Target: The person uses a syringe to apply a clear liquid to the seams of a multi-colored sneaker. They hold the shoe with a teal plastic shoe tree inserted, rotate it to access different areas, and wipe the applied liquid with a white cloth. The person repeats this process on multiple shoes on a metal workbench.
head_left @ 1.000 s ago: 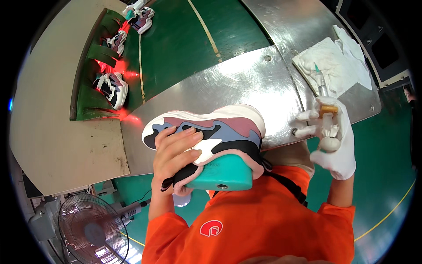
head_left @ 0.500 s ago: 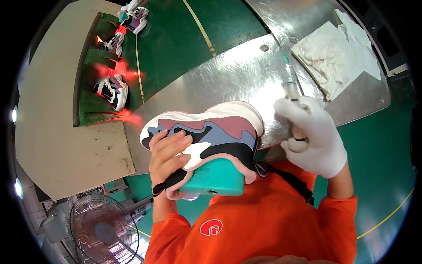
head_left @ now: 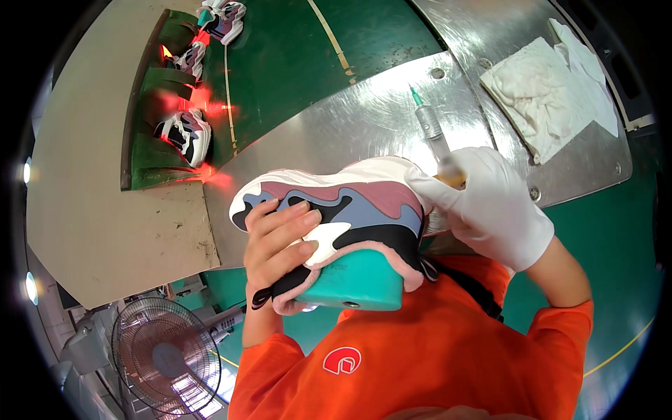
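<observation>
My bare left hand [head_left: 278, 234] grips the side of a multicoloured sneaker [head_left: 350, 203] mounted on a teal shoe last [head_left: 353, 280], held sideways against my chest with its white sole facing away. My right hand [head_left: 493, 206], in a white glove, holds a clear syringe with a green tip [head_left: 430, 122] and rests on the heel end of the sneaker. The syringe points up and away over the metal table [head_left: 364, 112].
A crumpled white cloth [head_left: 542, 91] lies on the metal table at the right. A green conveyor belt [head_left: 280, 49] carries several sneakers [head_left: 185, 133] at the upper left. A fan [head_left: 164, 353] stands at the lower left.
My gloved right hand has moved left from beside the shoe onto its heel end, bringing the syringe with it. The sneaker stays in my left hand.
</observation>
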The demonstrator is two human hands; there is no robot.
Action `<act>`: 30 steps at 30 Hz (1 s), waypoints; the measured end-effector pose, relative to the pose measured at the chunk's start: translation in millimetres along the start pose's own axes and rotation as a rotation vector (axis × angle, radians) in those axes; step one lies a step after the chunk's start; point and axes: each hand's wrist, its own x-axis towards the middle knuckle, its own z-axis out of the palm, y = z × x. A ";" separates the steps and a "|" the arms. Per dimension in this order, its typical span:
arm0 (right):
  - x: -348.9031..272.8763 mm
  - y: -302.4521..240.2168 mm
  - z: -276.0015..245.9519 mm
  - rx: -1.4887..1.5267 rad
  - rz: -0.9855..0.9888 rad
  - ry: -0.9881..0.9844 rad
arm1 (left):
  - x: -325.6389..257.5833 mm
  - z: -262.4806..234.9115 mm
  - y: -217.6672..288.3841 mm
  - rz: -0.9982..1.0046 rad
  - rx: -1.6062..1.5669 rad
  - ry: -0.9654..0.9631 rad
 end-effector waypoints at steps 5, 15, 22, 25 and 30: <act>6.2 8.9 -6.1 0.020 -0.073 -0.048 | -2.8 3.6 3.0 0.018 0.020 0.028; 6.8 6.9 -8.7 0.013 -0.076 -0.023 | 1.3 3.2 -0.4 0.038 0.012 0.015; 0.9 8.9 -7.9 0.005 -0.113 0.036 | 0.5 -0.6 -6.3 0.040 -0.004 -0.007; -2.0 5.0 -12.9 -0.001 -0.010 -0.004 | -2.9 -1.8 -5.9 0.030 0.011 -0.013; -10.6 -3.7 -11.2 0.074 0.083 0.089 | -5.1 -1.2 -4.1 0.065 0.032 -0.006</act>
